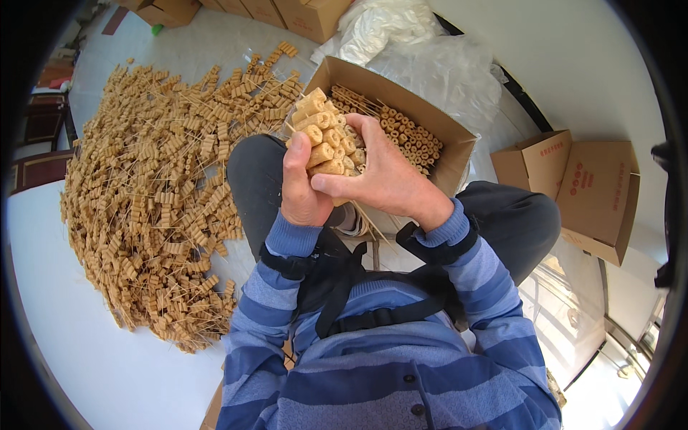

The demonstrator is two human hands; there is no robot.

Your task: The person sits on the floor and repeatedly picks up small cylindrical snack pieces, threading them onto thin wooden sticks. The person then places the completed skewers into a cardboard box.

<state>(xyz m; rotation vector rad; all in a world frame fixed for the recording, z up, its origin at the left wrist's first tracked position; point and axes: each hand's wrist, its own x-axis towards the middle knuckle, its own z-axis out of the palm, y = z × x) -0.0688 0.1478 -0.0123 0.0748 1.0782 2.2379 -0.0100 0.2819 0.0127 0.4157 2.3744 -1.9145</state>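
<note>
Between my two hands I hold a bundle of skewers threaded with short tan tubes [331, 137], their thin sticks poking out below. My left hand [297, 183] presses the bundle's left side, its thumb upright against the tubes. My right hand [394, 175] wraps the right side, fingers over the far edge and thumb across the near side. Just beyond the hands stands an open cardboard box [448, 161], part filled with similar skewers [412, 136] whose ring-shaped ends face up. My hands hide the box's near left part.
A wide heap of the same skewers [150, 201] spreads over the floor on the left. Crumpled clear plastic [437, 72] lies behind the box. Another open carton [591, 186] stands at right, and more cartons [308, 18] line the back. My bent knees flank the box.
</note>
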